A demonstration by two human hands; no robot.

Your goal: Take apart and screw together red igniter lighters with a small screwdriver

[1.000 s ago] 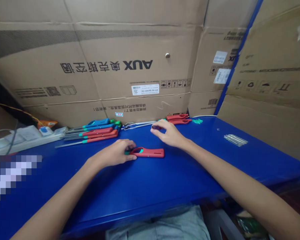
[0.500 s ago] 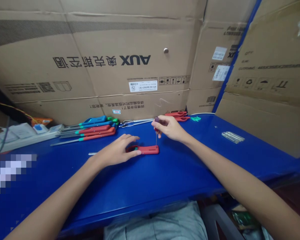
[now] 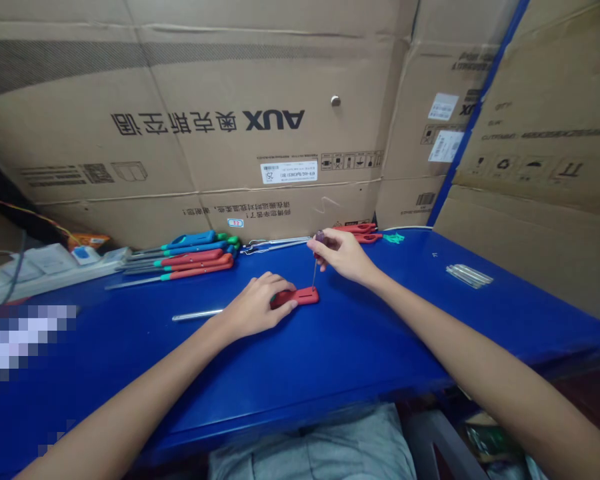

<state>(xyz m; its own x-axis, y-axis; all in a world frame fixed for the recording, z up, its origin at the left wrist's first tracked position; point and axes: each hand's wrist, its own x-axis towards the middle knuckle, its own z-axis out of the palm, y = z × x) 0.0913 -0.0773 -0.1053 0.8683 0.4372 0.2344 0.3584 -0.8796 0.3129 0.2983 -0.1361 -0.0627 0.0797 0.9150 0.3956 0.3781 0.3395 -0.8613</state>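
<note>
The left hand [image 3: 256, 307] lies half-curled over the left end of a red plastic handle [image 3: 306, 297], fingers pinning it to the blue bench [image 3: 380, 347]; the right hand [image 3: 343, 257] pinches a dark-knobbed pick [image 3: 319, 236] between thumb and fingertips, its tip at the handle's slot; a steel rod [image 3: 197, 315] lies just left.

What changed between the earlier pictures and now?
The left hand slid right over the red handle; a steel rod now shows beside it. The right hand lifted a thin purple-topped pin, tip at the handle's slot. The row of tools at back stayed.
</note>
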